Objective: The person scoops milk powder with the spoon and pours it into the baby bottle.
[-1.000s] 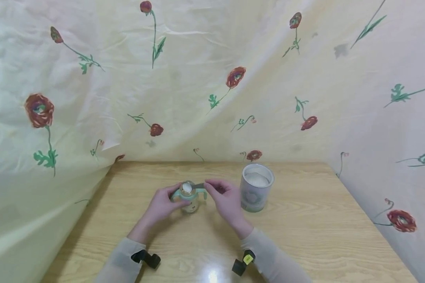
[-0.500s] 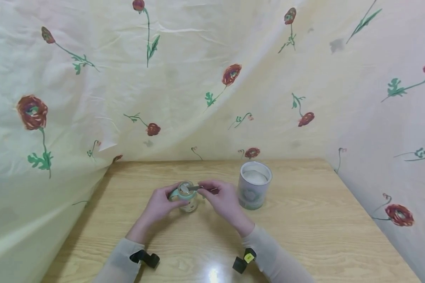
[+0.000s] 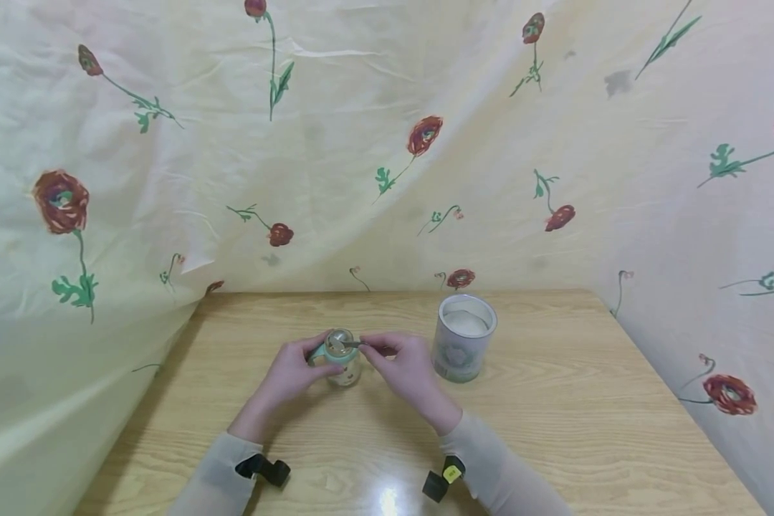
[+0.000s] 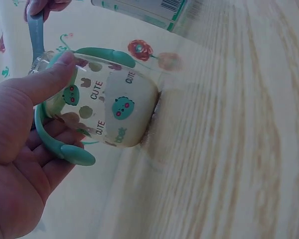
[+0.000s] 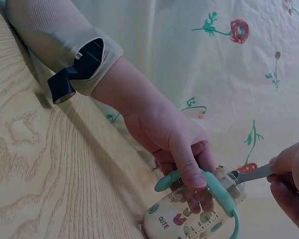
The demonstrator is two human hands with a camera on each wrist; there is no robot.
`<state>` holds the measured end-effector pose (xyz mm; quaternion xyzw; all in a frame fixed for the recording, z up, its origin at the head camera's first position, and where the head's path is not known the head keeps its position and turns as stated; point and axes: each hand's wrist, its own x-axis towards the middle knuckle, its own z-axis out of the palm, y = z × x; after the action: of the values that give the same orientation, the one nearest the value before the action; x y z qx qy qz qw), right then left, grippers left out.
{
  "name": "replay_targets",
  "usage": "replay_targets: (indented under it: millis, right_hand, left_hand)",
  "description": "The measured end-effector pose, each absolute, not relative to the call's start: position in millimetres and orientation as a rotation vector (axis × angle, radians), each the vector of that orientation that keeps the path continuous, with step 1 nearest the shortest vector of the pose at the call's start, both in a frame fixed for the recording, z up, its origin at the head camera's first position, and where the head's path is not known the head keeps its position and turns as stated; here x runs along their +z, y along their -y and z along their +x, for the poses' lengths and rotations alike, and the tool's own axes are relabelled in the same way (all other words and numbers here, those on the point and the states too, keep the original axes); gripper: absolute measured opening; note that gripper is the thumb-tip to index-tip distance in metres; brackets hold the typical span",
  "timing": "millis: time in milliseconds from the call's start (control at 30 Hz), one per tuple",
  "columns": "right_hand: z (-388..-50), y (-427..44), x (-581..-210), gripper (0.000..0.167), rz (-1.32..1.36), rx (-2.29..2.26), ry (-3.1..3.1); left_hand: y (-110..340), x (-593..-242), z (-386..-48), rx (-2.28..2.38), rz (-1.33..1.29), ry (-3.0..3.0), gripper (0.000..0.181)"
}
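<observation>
A clear baby bottle with green side handles stands on the table, a pale layer in its lower part. My left hand grips it near the neck, thumb on the near side and fingers behind. My right hand pinches the grey handle of a scoop. The scoop's head lies at the bottle's open mouth, partly hidden by the rim and glass in the right wrist view. Right of my right hand stands an open can holding white powder.
The wooden table reaches out in front and to the right. A flower-printed cloth hangs behind it and along both sides. Dark wrist cameras sit on both sleeves.
My right hand has moved slightly left, bringing the scoop further over the bottle's mouth. The white powder seen there earlier shows less now. My left hand keeps its grip on the baby bottle.
</observation>
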<state>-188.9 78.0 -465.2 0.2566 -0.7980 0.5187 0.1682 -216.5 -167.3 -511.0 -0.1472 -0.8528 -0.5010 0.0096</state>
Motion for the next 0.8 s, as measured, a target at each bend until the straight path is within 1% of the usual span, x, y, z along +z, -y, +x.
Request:
replay_targets:
  millis: [233, 433, 800]
  right_hand:
    - [-190.6, -78.7, -468.2, 0.014, 0.774, 1.362, 2.224]
    - [-194.5, -82.0, -471.2, 0.014, 0.888, 1.137, 2.159]
    - [-195.8, -83.5, -472.9, 0.013, 0.999, 0.922, 2.065]
  left_hand:
    - [168.9, -509.0, -215.8, -1.558, -0.493, 2.668, 0.075]
    - [169.0, -507.7, -216.1, -1.557, -0.511, 2.658, 0.072]
    - [168.8, -506.9, -214.8, -1.577, -0.509, 2.645, 0.069]
